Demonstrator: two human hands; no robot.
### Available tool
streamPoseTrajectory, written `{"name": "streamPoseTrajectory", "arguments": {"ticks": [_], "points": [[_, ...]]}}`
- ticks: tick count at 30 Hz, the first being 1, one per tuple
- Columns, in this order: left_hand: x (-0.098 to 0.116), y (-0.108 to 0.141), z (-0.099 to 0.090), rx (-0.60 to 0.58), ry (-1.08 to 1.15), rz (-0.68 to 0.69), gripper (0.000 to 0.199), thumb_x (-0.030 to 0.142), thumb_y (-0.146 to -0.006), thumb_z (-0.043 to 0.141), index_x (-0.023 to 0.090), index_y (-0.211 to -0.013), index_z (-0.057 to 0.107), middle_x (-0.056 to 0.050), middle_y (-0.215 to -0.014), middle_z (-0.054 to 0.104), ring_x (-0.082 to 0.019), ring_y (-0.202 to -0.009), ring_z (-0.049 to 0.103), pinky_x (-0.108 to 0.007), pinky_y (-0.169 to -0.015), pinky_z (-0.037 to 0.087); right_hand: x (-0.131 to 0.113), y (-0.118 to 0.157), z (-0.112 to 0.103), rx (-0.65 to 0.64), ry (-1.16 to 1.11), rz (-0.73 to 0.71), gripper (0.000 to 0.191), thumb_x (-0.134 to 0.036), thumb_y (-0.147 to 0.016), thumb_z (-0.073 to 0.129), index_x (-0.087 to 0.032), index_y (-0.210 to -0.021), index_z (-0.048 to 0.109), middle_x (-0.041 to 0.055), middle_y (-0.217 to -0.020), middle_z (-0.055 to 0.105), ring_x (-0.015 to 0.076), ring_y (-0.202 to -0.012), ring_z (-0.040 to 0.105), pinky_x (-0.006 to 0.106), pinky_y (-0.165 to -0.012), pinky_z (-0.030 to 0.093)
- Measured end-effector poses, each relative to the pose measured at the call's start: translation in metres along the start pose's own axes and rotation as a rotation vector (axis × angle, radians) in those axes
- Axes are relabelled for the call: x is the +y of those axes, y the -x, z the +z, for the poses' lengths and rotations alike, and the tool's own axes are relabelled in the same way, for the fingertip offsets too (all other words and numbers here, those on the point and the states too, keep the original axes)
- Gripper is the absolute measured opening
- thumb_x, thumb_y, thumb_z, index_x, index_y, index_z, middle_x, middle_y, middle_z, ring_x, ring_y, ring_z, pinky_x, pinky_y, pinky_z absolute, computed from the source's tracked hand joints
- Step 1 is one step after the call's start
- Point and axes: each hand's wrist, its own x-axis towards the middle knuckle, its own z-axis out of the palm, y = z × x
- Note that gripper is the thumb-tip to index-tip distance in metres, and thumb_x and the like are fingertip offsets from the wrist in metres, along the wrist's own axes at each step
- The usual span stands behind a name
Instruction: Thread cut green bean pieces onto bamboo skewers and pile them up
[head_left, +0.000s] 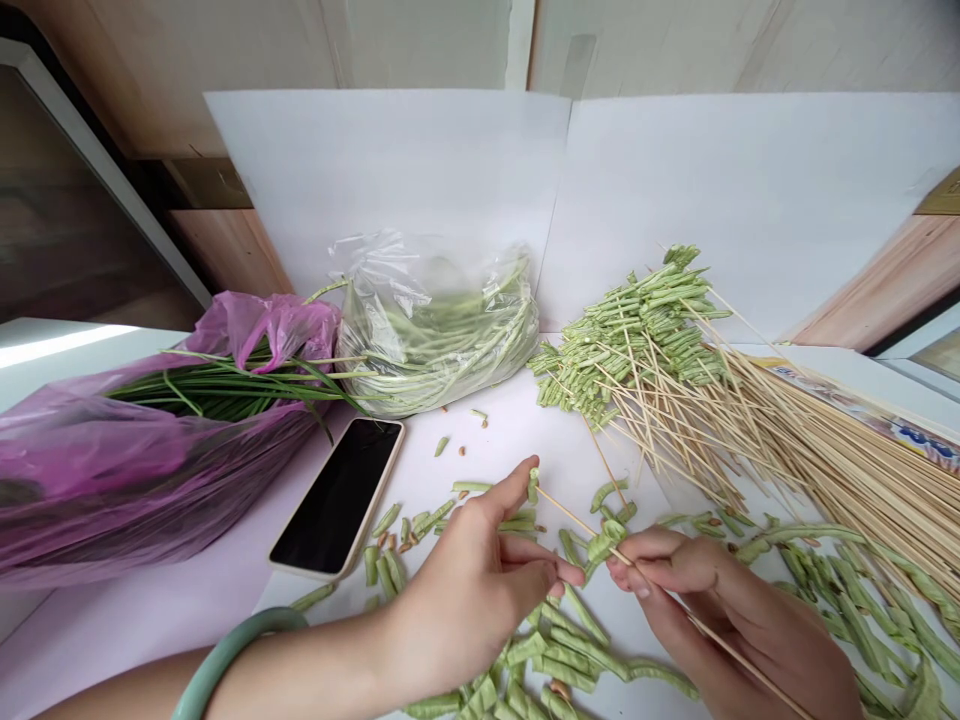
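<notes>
My right hand [720,600] pinches a thin bamboo skewer [568,512], which slants up to the left. Folded green bean pieces [604,541] are threaded on it just beyond my right fingertips. A small bean piece [533,487] sits at the skewer's tip. My left hand [480,570] is beside that tip, its index finger stretched out by the small piece and its other fingers apart. Whether the index finger touches the piece, I cannot tell. Below both hands lies a pile of cut bean pieces [570,655].
Behind my right hand are threaded bean skewers [637,335] and a bundle of bare skewers [847,450]. A clear bag of long beans [442,340] stands at the back. A phone [339,500] and a purple bag [112,460] with green stalks lie left. More beans [847,590] lie right.
</notes>
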Motion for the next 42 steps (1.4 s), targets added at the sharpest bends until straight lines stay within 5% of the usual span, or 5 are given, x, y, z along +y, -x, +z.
{"name": "streamPoseTrajectory", "arguments": {"ticks": [9,14,19,28,42], "points": [[-0.016,0.006,0.008,0.027,0.013,0.058,0.084,0.015,-0.076,0.060,0.020,-0.148,0.017,-0.006,-0.084,0.070,-0.022,-0.090,0.065,-0.038,-0.083,0.046,-0.004,0.003,0.000,-0.034,0.185,-0.198,0.006,-0.019,-0.093,0.047,-0.025,-0.093,0.048,0.0014,-0.087,0.068,0.0118,-0.069,0.068,0.009,-0.039,0.047],[-0.017,0.009,0.010,0.034,0.032,0.060,0.091,0.020,-0.073,0.062,0.017,-0.148,0.012,-0.005,-0.082,0.068,-0.021,-0.087,0.065,-0.036,-0.081,0.046,-0.007,0.004,0.001,-0.040,0.218,-0.254,0.010,-0.015,-0.090,0.047,-0.025,-0.090,0.046,0.0011,-0.089,0.067,0.0107,-0.074,0.068,0.010,-0.065,0.055],[-0.017,0.010,0.010,0.008,0.032,0.017,0.093,0.020,-0.071,0.062,0.019,-0.149,0.011,-0.001,-0.074,0.065,-0.020,-0.082,0.067,-0.034,-0.079,0.047,-0.007,0.006,0.003,-0.020,0.266,-0.300,0.009,-0.016,-0.091,0.045,-0.025,-0.089,0.045,0.0009,-0.088,0.067,0.0084,-0.073,0.068,0.008,-0.067,0.053],[-0.027,0.011,0.002,0.010,-0.104,0.140,0.088,0.008,-0.067,0.050,0.025,-0.148,0.020,-0.008,-0.099,0.069,-0.024,-0.099,0.063,-0.039,-0.088,0.044,-0.010,0.000,0.005,0.044,0.219,-0.329,0.011,-0.015,-0.091,0.047,-0.023,-0.084,0.046,0.0014,-0.084,0.068,0.0064,-0.065,0.066,0.005,-0.062,0.051],[-0.027,0.018,-0.003,-0.193,-0.263,0.280,0.094,-0.002,-0.063,0.053,0.031,-0.147,0.028,-0.007,-0.121,0.063,-0.025,-0.112,0.058,-0.038,-0.100,0.042,-0.003,0.002,0.015,0.113,0.147,-0.262,0.012,-0.017,-0.094,0.046,-0.023,-0.085,0.050,0.0003,-0.083,0.068,0.0060,-0.067,0.066,0.007,-0.067,0.051]]}}
